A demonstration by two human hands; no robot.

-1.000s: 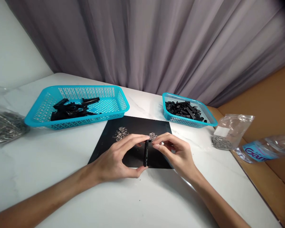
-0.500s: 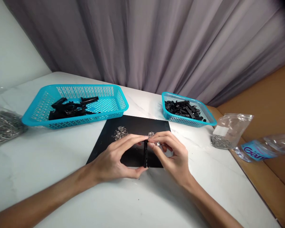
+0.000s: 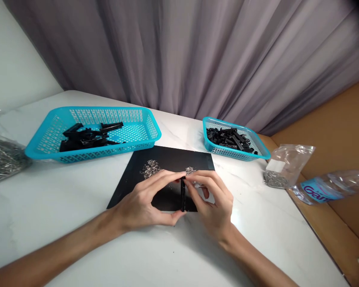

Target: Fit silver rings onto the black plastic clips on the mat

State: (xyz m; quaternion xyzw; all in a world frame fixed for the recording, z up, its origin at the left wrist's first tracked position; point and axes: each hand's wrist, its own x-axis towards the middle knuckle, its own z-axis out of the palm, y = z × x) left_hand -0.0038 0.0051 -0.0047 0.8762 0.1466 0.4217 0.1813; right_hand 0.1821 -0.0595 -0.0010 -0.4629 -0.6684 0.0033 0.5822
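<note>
Left hand (image 3: 146, 201) clasps the black part (image 3: 183, 195) by both ends, long axis running straight up the view; right hand (image 3: 217, 199) at its top end, grip unclear

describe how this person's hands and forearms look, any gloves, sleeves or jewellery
The left hand and right hand are ungloved, with slim fingers. The left forearm and right forearm look slender and bare; no sleeve, watch, bracelet or ring is visible.
</note>
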